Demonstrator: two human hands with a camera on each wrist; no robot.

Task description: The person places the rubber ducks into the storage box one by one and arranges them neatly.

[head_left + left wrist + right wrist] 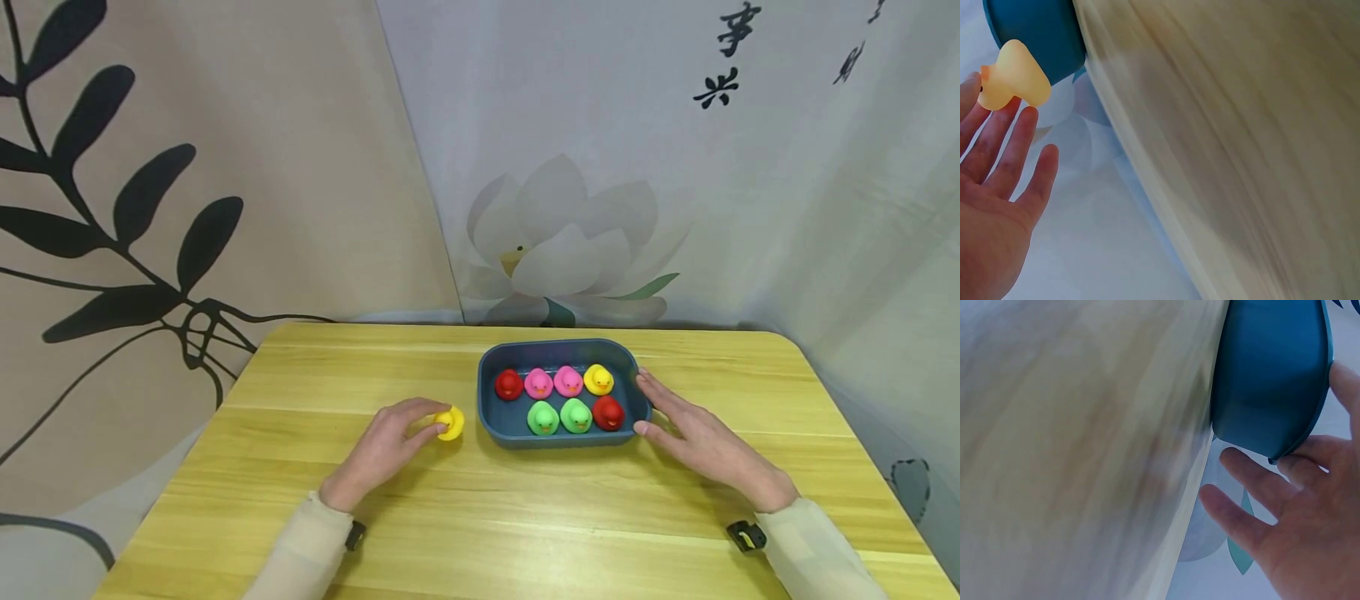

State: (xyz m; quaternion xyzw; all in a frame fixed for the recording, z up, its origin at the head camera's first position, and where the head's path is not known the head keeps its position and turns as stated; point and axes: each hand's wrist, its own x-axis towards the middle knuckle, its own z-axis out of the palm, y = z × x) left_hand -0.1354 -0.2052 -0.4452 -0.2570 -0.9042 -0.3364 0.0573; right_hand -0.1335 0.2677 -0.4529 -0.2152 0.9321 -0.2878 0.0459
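Note:
Between thumb and fingertips, my left hand (pixel 390 440) pinches a yellow rubber duck (pixel 450 423), just left of the blue bin. In the left wrist view the yellow duck (pixel 1019 76) shows above the tabletop, its underside toward the fingers. The blue bin (pixel 517 439) holds two rows of rubber ducks: a red duck (pixel 508 385), pink ducks (pixel 538 383) and a yellow duck (pixel 598 380) behind, green ducks (pixel 543 418) and a red duck (pixel 608 413) in front. My right hand (pixel 693 433) touches the bin's right end with thumb and fingers extended.
The wooden table (pixel 525 525) has rounded far corners. Behind it hangs a pale cloth backdrop (pixel 322 167) printed with dark leaves, a lotus and black characters. Each wrist wears a small black device (pixel 746 536) at the sleeve cuff.

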